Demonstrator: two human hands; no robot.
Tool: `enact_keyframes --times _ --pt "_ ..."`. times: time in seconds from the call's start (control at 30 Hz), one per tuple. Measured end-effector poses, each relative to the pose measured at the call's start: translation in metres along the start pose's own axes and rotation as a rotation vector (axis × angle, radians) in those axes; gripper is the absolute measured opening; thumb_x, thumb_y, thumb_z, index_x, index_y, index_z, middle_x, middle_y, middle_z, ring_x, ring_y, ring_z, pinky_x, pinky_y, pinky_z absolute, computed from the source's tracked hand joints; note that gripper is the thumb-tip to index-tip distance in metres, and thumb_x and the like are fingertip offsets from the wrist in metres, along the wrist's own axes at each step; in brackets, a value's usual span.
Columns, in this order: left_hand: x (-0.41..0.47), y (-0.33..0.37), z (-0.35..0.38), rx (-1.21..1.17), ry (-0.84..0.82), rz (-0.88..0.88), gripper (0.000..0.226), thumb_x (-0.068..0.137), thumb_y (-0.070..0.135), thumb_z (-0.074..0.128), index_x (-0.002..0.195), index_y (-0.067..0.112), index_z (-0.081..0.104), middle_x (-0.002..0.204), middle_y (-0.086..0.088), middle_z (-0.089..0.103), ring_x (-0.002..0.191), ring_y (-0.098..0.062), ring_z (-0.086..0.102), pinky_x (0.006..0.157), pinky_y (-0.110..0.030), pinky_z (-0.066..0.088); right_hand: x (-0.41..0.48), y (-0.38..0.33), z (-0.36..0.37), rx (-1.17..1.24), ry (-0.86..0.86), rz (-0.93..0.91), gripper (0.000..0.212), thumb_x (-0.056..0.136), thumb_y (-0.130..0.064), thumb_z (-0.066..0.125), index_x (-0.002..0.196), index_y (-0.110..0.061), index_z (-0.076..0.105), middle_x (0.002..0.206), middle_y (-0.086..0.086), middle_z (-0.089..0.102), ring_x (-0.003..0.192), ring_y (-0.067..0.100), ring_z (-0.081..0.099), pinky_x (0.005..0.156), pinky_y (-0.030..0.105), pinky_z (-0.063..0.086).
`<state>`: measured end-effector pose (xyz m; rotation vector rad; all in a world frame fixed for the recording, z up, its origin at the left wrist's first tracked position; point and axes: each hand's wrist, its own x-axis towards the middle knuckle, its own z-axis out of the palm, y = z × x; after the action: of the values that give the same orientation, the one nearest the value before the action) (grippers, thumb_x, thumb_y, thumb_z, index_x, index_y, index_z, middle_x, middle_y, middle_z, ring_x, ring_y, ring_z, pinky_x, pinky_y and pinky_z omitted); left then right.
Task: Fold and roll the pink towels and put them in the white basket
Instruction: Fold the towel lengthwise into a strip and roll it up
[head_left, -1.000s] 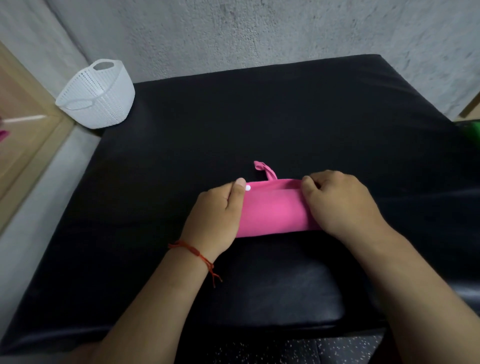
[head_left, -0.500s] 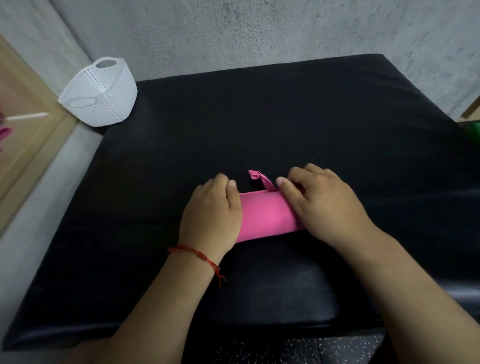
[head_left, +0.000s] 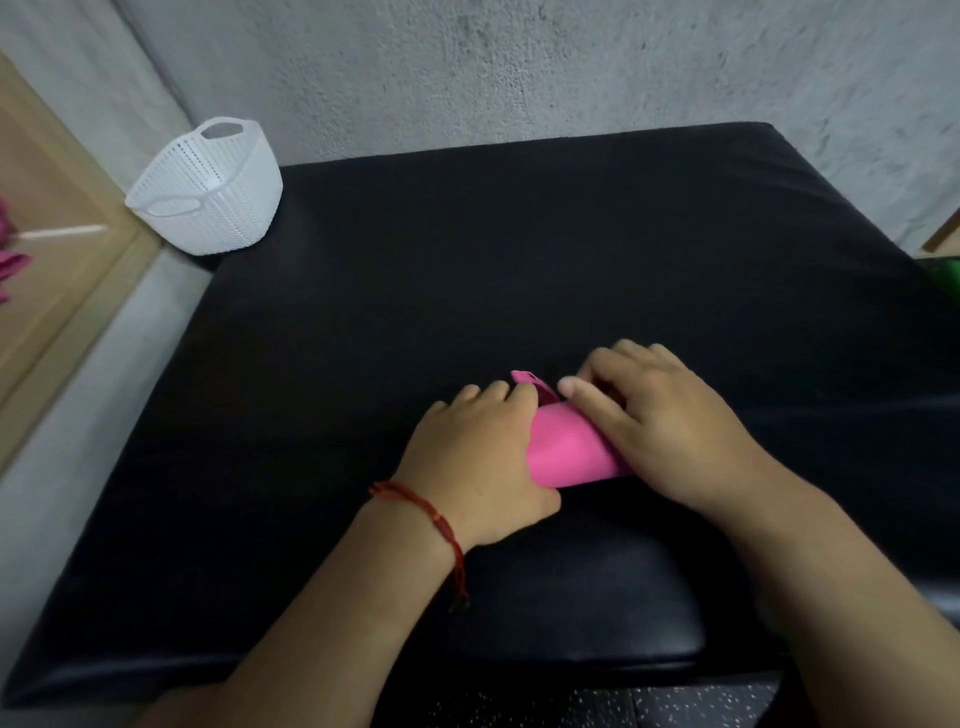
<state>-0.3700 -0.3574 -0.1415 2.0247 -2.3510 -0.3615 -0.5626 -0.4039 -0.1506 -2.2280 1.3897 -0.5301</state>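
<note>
A pink towel (head_left: 569, 447), rolled into a short thick roll, lies on the black padded surface (head_left: 519, 260) in front of me. My left hand (head_left: 472, 452), with a red thread on its wrist, covers the roll's left end. My right hand (head_left: 660, 415) presses on the right end, fingers curled over the far side. A small pink loop sticks up behind the roll between my hands. The white basket (head_left: 208, 192) stands at the far left corner, tilted, and looks empty.
A grey concrete wall runs behind the black surface. A wooden frame (head_left: 62, 291) lies along the left, with a bit of pink cloth (head_left: 8, 260) at the left edge. Something green (head_left: 948, 275) shows at the right edge.
Both hands have rolled the towel away from me, so it is thicker and narrower. My hands have moved closer together and cover more of it.
</note>
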Motion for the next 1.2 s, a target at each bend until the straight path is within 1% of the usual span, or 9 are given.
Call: enact_keyframes --times 0.13,0.27,0.4,0.5,0.6,0.8,0.93,1.03,1.2 --pt "0.007 -0.008 -0.015 -0.179 -0.207 -0.054 0.055 0.065 0.055 0.081 0.108 0.034 0.052 0.101 0.015 0.051 0.094 -0.011 0.055 0.078 -0.035 0.052 -0.011 0.012 -0.019 0.028 -0.319 -0.073 0.058 0.077 -0.072 0.078 0.126 -0.051 0.054 0.121 -0.024 0.055 0.114 0.002 0.051 0.095 0.034 0.05" --pt "0.014 -0.008 -0.03 -0.248 -0.335 -0.129 0.05 0.063 0.046 0.084 0.103 0.033 0.059 0.099 0.01 0.061 0.084 -0.012 0.062 0.076 -0.038 0.06 -0.004 0.006 -0.014 -0.154 -0.283 -0.047 0.069 0.064 -0.052 0.086 0.123 -0.05 0.051 0.111 -0.021 0.055 0.1 0.003 0.058 0.088 0.036 0.055" --pt "0.001 0.016 -0.006 0.179 0.071 0.012 0.065 0.074 0.043 0.078 0.129 0.03 0.046 0.121 0.006 0.054 0.111 -0.022 0.052 0.096 -0.042 0.045 0.002 -0.002 -0.017 -0.159 -0.261 -0.049 0.055 0.061 -0.048 0.083 0.11 -0.046 0.058 0.101 -0.019 0.062 0.091 0.005 0.062 0.082 0.029 0.052" --pt "0.001 0.028 0.005 0.141 0.226 0.052 0.061 0.075 0.039 0.079 0.123 0.029 0.043 0.115 0.003 0.059 0.104 -0.024 0.059 0.084 -0.039 0.046 0.005 -0.004 -0.021 -0.09 -0.279 -0.051 0.049 0.063 -0.044 0.088 0.103 -0.046 0.06 0.098 -0.024 0.064 0.091 -0.002 0.061 0.077 0.022 0.046" --pt "0.01 0.006 -0.015 -0.067 -0.024 -0.016 0.056 0.067 0.053 0.082 0.109 0.034 0.05 0.1 0.011 0.063 0.088 -0.017 0.065 0.072 -0.035 0.053 0.0 -0.001 -0.024 0.166 -0.273 -0.08 0.063 0.066 -0.033 0.098 0.116 -0.047 0.062 0.112 -0.021 0.062 0.104 0.001 0.063 0.085 0.024 0.053" --pt "0.005 -0.032 -0.037 -0.799 -0.512 0.001 0.049 0.066 0.03 0.09 0.111 0.026 0.071 0.107 0.001 0.075 0.099 -0.022 0.074 0.095 -0.055 0.058 -0.004 -0.017 -0.03 0.633 -0.269 -0.134 0.064 0.065 -0.026 0.1 0.122 -0.03 0.07 0.113 -0.007 0.071 0.104 0.015 0.071 0.083 0.026 0.06" --pt "0.003 -0.02 -0.028 -0.556 -0.133 0.005 0.066 0.062 0.057 0.092 0.115 0.043 0.056 0.106 0.017 0.07 0.09 -0.005 0.07 0.081 -0.042 0.062 0.002 -0.013 -0.025 0.719 -0.117 -0.045 0.052 0.066 -0.022 0.099 0.111 -0.024 0.074 0.106 -0.001 0.075 0.098 0.018 0.075 0.08 0.032 0.062" --pt "0.001 -0.01 -0.018 -0.193 0.228 0.105 0.093 0.069 0.065 0.082 0.145 0.051 0.031 0.131 0.022 0.054 0.11 -0.007 0.061 0.083 -0.039 0.058 0.006 -0.009 -0.025 0.932 0.05 0.103 0.039 0.073 -0.022 0.093 0.108 -0.018 0.076 0.105 0.006 0.077 0.098 0.025 0.077 0.075 0.034 0.062" --pt "0.001 -0.013 0.0 -0.055 0.354 0.226 0.105 0.082 0.05 0.075 0.161 0.051 0.006 0.146 0.019 0.04 0.113 -0.014 0.06 0.075 -0.042 0.061 0.013 -0.003 -0.016 1.039 0.031 0.274 0.037 0.08 -0.034 0.088 0.11 -0.016 0.077 0.103 0.012 0.078 0.089 0.027 0.076 0.077 0.042 0.055"
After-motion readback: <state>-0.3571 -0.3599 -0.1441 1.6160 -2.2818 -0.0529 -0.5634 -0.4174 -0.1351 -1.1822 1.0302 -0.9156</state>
